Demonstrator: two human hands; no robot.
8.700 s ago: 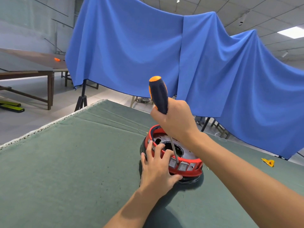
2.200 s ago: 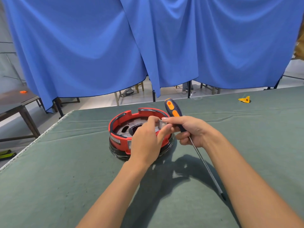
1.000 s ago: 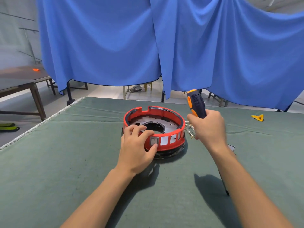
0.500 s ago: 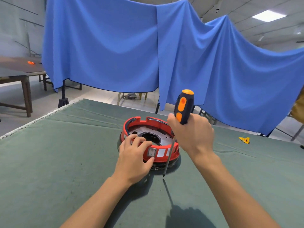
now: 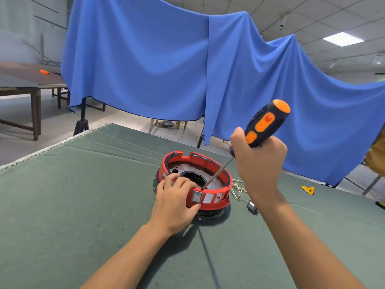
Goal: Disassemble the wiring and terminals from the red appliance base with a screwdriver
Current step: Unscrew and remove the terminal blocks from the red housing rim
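The red appliance base sits on the green table cover, a round ring with a metal plate inside and a grey rocker switch on its near wall. My left hand grips the near left rim, fingers curled over the edge, thumb on the outer wall. My right hand holds the black and orange screwdriver tilted. Its shaft slants down left, and the tip is inside the ring just behind the switch. A bundle of loose wires with terminals lies right of the base.
A small grey part lies on the cover beside the wires. A yellow piece rests far right. Blue cloth hangs behind the table. A wooden table stands at the left. The cover's far-left edge is near.
The screwdriver tip has moved from outside the front of the base to inside the ring behind the switch. My right hand rose and moved right. The left hand kept its grip.
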